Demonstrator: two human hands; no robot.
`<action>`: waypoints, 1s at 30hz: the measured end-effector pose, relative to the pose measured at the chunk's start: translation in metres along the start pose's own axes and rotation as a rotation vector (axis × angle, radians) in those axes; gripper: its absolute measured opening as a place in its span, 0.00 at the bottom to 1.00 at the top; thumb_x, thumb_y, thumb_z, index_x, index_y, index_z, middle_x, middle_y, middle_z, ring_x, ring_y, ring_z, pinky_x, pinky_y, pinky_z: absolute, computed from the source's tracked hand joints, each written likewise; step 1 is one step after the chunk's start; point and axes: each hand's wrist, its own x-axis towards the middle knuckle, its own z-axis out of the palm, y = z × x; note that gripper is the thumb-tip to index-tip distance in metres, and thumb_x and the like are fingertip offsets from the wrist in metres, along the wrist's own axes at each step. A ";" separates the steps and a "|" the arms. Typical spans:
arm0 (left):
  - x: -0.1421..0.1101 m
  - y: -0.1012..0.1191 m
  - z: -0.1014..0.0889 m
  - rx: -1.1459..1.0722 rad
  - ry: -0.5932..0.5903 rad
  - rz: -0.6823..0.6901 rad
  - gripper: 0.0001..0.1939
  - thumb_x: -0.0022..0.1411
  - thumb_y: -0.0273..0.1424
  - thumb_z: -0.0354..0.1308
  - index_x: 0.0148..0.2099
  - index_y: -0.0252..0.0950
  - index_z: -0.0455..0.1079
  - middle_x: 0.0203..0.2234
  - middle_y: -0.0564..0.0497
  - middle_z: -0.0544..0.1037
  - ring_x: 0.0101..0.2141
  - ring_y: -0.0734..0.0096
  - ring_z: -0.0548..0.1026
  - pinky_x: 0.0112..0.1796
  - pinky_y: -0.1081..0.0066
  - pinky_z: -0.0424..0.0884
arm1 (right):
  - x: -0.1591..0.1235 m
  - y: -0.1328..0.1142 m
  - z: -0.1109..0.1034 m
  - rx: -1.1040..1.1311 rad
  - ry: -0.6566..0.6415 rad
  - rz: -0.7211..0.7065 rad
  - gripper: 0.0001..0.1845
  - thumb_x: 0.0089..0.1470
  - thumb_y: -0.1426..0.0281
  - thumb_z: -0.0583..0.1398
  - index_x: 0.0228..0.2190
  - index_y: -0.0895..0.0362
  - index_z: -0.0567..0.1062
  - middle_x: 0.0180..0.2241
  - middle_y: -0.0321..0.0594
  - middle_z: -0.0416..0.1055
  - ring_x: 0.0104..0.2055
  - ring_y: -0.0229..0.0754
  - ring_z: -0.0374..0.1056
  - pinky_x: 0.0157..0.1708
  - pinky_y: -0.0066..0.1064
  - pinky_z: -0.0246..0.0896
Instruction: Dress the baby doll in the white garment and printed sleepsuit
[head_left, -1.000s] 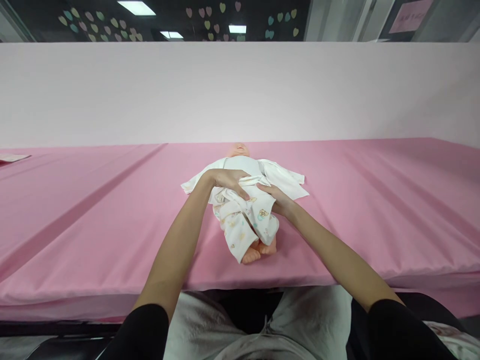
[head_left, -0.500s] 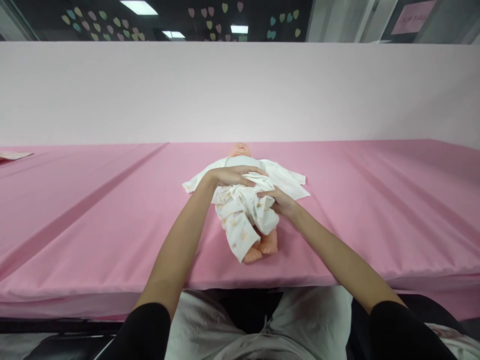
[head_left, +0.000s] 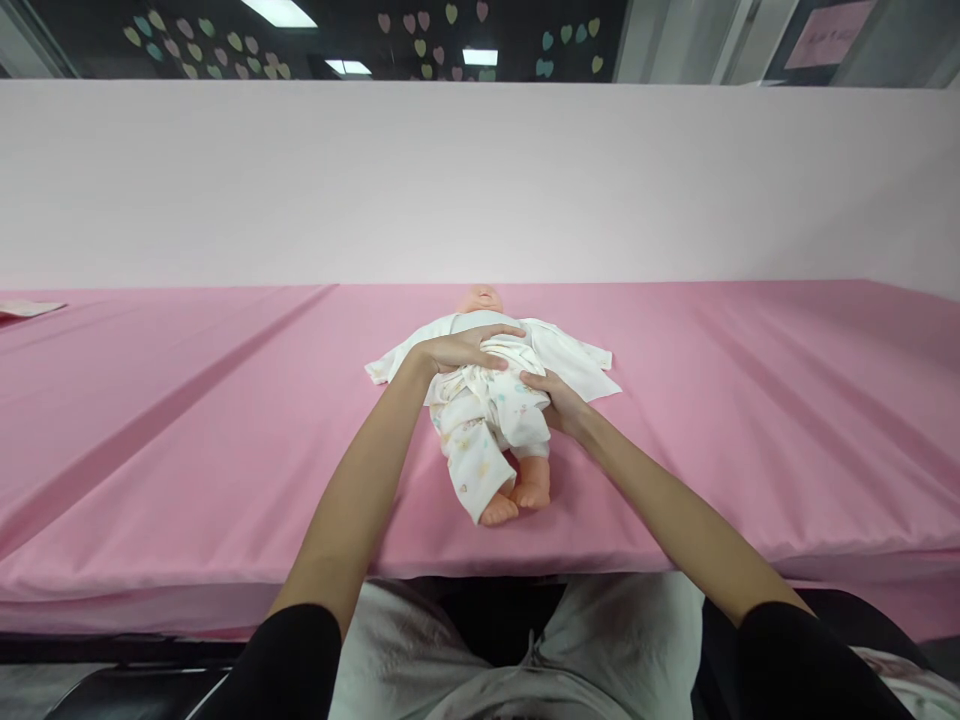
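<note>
A baby doll point(head_left: 482, 297) lies on its back, head toward the wall, in a white long-sleeved top point(head_left: 566, 357) spread out at both sides. Printed white baby pants point(head_left: 480, 430) cover its legs and are bunched at the waist; the bare feet point(head_left: 517, 500) stick out at the bottom. My left hand point(head_left: 465, 348) lies over the waist from the left, fingers stretched and thumb apart, with bunched cloth between them. On the other side, my right hand point(head_left: 559, 398) grips the pants at the hip, thumb on top and its other fingers mostly hidden.
The pink padded table point(head_left: 225, 450) ends in a front edge close to my lap. A white partition point(head_left: 480, 180) stands behind it. At the far left lies a flat pale item point(head_left: 30, 308), partly cut off by the frame.
The bunched pants look smoother and sit higher on the right leg, showing more of that lower leg. The feet have shifted slightly left. Both hands moved only a little.
</note>
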 end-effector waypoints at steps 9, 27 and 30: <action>-0.001 -0.005 0.007 -0.265 -0.125 0.057 0.45 0.48 0.33 0.66 0.65 0.42 0.50 0.60 0.45 0.61 0.59 0.58 0.59 0.56 0.66 0.59 | 0.001 -0.005 0.007 0.019 0.023 0.024 0.16 0.36 0.75 0.57 0.32 0.56 0.76 0.32 0.38 0.76 0.42 0.47 0.70 0.41 0.35 0.67; 0.008 -0.037 0.022 -0.668 -0.237 -0.009 0.47 0.42 0.28 0.69 0.63 0.35 0.54 0.48 0.38 0.74 0.45 0.55 0.74 0.40 0.66 0.72 | 0.001 0.000 -0.003 -0.157 -0.085 0.091 0.23 0.37 0.69 0.69 0.39 0.60 0.74 0.35 0.42 0.76 0.36 0.43 0.71 0.37 0.32 0.67; 0.007 -0.050 0.028 -0.728 -0.226 0.036 0.49 0.40 0.26 0.69 0.64 0.35 0.53 0.47 0.38 0.74 0.43 0.55 0.76 0.40 0.66 0.72 | 0.001 0.002 -0.007 -0.151 -0.137 0.121 0.23 0.35 0.74 0.69 0.37 0.60 0.75 0.33 0.42 0.76 0.34 0.43 0.71 0.37 0.33 0.67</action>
